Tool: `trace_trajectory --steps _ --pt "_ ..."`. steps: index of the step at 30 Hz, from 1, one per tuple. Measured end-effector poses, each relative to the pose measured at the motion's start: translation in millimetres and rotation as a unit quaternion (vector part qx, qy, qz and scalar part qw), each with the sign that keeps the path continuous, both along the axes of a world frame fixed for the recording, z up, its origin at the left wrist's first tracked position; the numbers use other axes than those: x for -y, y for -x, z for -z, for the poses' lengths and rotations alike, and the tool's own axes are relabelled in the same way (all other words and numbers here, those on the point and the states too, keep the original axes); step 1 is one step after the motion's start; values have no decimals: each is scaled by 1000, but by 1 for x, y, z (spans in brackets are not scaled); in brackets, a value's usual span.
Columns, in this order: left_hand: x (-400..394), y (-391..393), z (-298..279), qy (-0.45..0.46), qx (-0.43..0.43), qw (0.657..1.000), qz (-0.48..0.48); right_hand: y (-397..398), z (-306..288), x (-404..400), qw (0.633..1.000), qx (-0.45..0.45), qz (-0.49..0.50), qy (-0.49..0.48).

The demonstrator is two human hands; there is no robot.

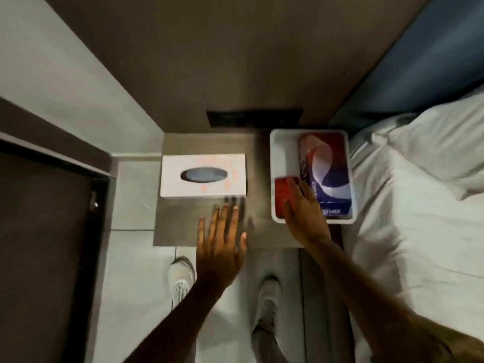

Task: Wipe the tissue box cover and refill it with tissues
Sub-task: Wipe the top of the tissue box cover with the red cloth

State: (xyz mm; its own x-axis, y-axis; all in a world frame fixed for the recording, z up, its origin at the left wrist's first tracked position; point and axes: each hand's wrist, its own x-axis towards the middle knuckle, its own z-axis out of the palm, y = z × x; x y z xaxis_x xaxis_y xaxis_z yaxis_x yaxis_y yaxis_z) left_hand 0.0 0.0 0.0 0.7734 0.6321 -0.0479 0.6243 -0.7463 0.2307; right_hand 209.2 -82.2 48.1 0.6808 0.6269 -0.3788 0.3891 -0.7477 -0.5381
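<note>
A white tissue box cover (203, 175) with an oval slot lies on the left of a small bedside table (180, 224). My left hand (222, 244) hovers open over the table just in front of the cover, fingers spread, touching nothing. To the right stands a white tray (284, 148) holding a red, white and blue tissue pack (327, 171) and a red cloth (281, 197). My right hand (305, 210) reaches into the tray and rests on the red cloth, its fingers curled over it. Whether the cloth is gripped is unclear.
A bed with white sheets and a pillow (432, 158) borders the table on the right. A dark panel (254, 117) sits on the wall behind. My two white shoes (182, 277) stand on the pale tiled floor below. A dark door frame (89, 231) lies left.
</note>
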Motion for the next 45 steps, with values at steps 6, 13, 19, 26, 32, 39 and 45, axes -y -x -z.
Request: trace_trajectory --steps 6,13,19,26,32,39,45 --pt "-10 17 121 44 -103 994 -6 -20 103 -29 991 -11 15 134" --pt "-4 18 171 18 -103 994 -39 -16 129 -28 976 70 1 204" --pt "-7 18 168 53 -117 991 -39 -14 123 -39 980 103 47 162" --pt "-34 33 97 130 30 991 -19 16 67 -74 977 162 140 -13" --pt "-175 22 75 7 47 996 -75 44 82 -154 994 99 51 15" --pt "-253 0 114 98 10 991 -88 45 124 -155 985 172 3 23" --pt "-251 2 122 106 58 988 -97 57 140 -187 986 128 99 -39"
